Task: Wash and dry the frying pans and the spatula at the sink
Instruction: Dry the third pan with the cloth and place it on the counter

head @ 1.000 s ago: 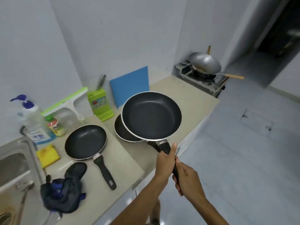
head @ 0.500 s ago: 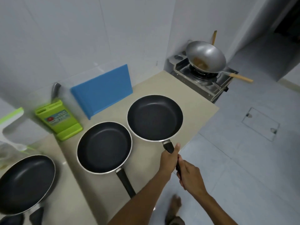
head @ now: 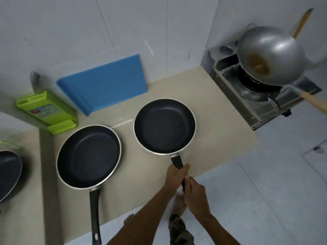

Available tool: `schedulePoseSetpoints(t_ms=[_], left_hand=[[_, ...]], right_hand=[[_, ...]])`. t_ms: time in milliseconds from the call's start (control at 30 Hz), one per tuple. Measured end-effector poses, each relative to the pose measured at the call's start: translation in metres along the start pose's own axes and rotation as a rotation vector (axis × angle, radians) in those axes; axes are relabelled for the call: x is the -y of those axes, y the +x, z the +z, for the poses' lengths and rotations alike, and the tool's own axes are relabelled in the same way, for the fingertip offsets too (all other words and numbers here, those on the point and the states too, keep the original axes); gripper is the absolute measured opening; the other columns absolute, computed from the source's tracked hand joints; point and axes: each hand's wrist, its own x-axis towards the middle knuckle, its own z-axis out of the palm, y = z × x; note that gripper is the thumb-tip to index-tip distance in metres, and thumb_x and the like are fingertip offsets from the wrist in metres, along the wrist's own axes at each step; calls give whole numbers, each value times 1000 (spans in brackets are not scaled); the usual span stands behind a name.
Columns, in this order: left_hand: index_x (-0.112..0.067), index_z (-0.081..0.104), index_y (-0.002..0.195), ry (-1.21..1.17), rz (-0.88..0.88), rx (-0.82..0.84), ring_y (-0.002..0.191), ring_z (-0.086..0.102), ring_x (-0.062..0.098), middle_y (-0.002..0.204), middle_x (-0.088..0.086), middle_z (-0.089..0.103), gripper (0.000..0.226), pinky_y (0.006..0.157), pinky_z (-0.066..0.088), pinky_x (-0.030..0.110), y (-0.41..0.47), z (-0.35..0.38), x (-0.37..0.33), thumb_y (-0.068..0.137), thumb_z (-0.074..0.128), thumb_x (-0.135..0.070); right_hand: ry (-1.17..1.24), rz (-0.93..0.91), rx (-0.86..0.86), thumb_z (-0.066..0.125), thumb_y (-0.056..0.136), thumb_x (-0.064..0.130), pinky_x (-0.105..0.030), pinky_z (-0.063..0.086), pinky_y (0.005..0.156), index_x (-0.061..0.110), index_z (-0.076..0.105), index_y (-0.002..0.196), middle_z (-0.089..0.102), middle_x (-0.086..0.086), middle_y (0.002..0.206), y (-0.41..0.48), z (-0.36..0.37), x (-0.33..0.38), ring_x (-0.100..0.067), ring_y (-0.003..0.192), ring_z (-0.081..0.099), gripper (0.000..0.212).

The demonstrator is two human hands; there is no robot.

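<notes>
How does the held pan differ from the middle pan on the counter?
The held pan has its handle gripped by the left hand and right hand; the middle pan lies untouched. The held pan is nearer the stove, the middle pan nearer the green block. Both are black, silver-rimmed.

We log a beige desk (head: 212,131) under and ahead of the left hand (head: 175,175). Far ahead and left of that hand, a blue cutting board (head: 104,82) leans on the tiled wall (head: 88,32). Further left stands a green knife block (head: 46,112) with a metal handle (head: 35,80) sticking out behind it. Ahead and right of the hand, past the desk's end, a gas stove (head: 256,103) carries a tilted steel wok (head: 276,50) with brown residue (head: 258,64) inside. Its wooden handle (head: 315,103) points right. A wooden stick (head: 302,22) rises behind the wok. Grey floor tiles (head: 265,191) lie right of the hand.
</notes>
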Motion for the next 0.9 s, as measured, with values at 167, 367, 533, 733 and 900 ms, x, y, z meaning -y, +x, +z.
schedulePoseSetpoints(t_ms=[167,367,533,733,900], left_hand=[[-18,61,64,-7,3,-23,52,57,9,56,-2,59,36,58,50,23,23,14,-7,92,74,-35],[-16,61,72,-7,-3,-68,55,58,9,60,-1,60,31,57,51,21,40,20,-5,91,75,-35],[-9,63,80,-4,7,-88,56,60,10,65,5,61,31,55,51,18,49,21,-1,90,76,-36],[-14,63,84,5,-13,-86,59,62,5,68,-3,64,25,57,51,14,59,20,1,92,74,-35],[-13,65,88,-35,-18,-84,67,65,11,72,1,66,28,63,55,19,64,19,6,91,74,-39]], right_hand=[[-4,-26,24,48,104,31,-17,37,45,23,58,70,56,5,52,32,-7,-11,-8,44,51,37],[-16,-22,36,48,103,34,-30,50,47,21,64,75,62,1,56,49,-2,-25,-18,49,60,35],[-13,-54,31,45,104,34,-22,41,44,19,64,75,59,4,53,55,-1,-28,-13,45,55,38],[-25,-70,18,47,104,32,-21,42,43,23,62,76,59,5,53,61,7,-32,-13,46,56,33],[-89,-105,5,54,104,20,-14,42,42,38,51,74,55,13,53,65,9,-36,-9,53,60,35]])
